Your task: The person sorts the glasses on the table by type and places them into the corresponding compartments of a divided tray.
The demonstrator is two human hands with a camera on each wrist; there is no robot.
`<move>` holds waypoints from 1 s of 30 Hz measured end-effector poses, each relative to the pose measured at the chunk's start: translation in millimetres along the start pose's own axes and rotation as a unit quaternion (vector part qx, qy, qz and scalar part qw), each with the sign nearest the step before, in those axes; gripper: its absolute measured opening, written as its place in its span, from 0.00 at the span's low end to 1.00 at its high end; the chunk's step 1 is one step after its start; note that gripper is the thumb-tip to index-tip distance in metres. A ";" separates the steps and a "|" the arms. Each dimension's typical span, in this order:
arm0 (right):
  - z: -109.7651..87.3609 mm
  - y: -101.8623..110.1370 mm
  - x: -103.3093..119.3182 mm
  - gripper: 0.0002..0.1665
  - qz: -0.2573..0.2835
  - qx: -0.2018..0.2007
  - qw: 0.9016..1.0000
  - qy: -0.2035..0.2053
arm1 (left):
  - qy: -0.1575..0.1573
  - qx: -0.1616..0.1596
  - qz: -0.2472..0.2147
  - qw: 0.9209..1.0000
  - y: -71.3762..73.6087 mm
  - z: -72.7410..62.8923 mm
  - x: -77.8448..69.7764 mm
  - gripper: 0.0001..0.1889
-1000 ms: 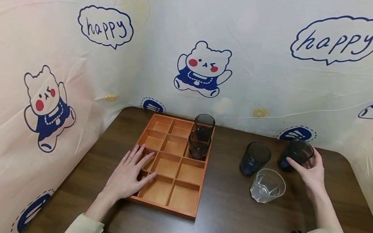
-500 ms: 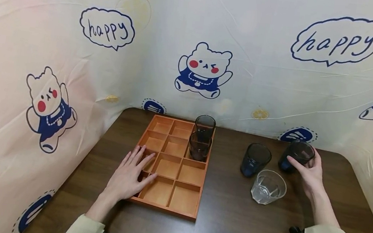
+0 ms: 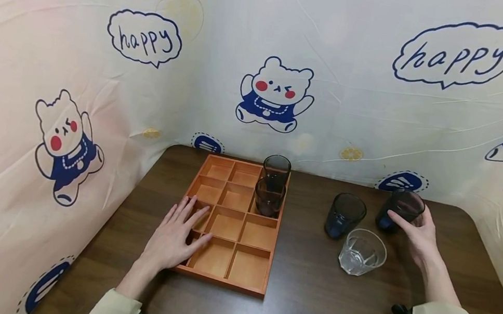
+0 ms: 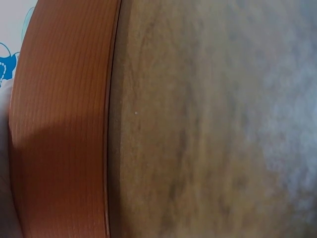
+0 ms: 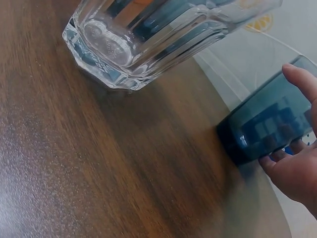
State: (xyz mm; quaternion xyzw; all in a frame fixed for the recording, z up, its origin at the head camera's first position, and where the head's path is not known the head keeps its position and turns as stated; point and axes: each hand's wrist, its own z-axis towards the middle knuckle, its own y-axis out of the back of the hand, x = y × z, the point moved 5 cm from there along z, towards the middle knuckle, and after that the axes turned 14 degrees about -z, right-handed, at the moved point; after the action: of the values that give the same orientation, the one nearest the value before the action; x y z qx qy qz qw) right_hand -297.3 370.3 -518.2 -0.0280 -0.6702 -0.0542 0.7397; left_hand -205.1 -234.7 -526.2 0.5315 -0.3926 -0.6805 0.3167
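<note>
With its fingers spread, my left hand [image 3: 171, 233] rests over the left edge of a wooden divided tray [image 3: 249, 267]. The left wrist view is mostly the tray's orange-brown side wall [image 4: 59, 99], with a blurred bit of hand at the left border. At the back right, my right hand [image 3: 422, 236] grips a dark blue glass tumbler [image 3: 386, 218], thumb on the near side and fingers round the other side. The right wrist view has this tumbler [image 5: 262, 124] upright, its base at the table. Just left stands another dark blue tumbler [image 3: 343, 218], behind a clear faceted glass [image 3: 357, 256].
Two dark glasses [image 3: 268, 201] stand one behind the other in the tray's right column, toward the back. Brown tabletop [image 3: 301, 289] lies between tray and tumblers. A printed cloth [image 3: 342, 105] with bear drawings hangs round the table's back and sides.
Between the first frame and the second, the whole head view shifts very slightly. Both hands and the glasses hold their places, the right hand still gripping its tumbler.
</note>
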 end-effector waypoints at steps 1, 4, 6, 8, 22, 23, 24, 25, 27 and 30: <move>-0.1 0.2 0.1 0.43 0.003 0.003 1.000 0.000 | -0.001 0.000 0.000 1.000 0.0 0.1 -0.1 0.44; -0.2 0.6 0.6 0.43 0.005 0.010 1.000 0.005 | -0.002 0.000 0.000 1.000 0.2 0.7 -0.6 0.44; -0.4 0.5 0.8 0.43 0.004 0.012 1.000 0.007 | -0.002 0.000 0.000 1.000 0.4 0.9 -0.6 0.44; -0.6 0.5 0.9 0.43 -0.004 0.010 1.000 0.005 | -0.001 0.001 -0.001 1.000 0.3 1.2 -0.8 0.44; -1.0 0.7 -0.3 0.43 -0.019 -0.003 1.000 -0.006 | 0.003 0.001 0.000 1.000 0.1 0.2 -0.7 0.44; -1.0 0.5 -0.2 0.43 -0.020 -0.003 1.000 -0.006 | 0.003 0.001 -0.001 1.000 0.2 0.1 -1.0 0.44; -1.0 0.5 -0.2 0.43 -0.021 -0.005 1.000 -0.007 | 0.003 0.001 -0.001 1.000 0.4 0.1 -1.3 0.44; -0.9 0.4 -0.1 0.42 -0.017 -0.006 1.000 -0.007 | 0.003 0.001 -0.002 1.000 0.6 0.0 -1.7 0.44; -0.8 0.0 -0.3 0.42 0.000 -0.008 1.000 -0.010 | 0.002 0.000 -0.004 1.000 0.8 0.1 -2.1 0.44; -1.0 -0.9 -1.2 0.41 0.049 -0.002 0.999 -0.016 | 0.001 -0.001 -0.003 1.000 1.0 0.2 -2.4 0.44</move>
State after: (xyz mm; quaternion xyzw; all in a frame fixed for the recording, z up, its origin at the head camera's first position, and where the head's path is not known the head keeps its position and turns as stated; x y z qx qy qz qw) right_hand -296.5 369.3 -519.4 -0.0633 -0.6798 -0.0191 0.7304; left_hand -204.7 -233.1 -524.2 0.5333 -0.3900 -0.6811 0.3155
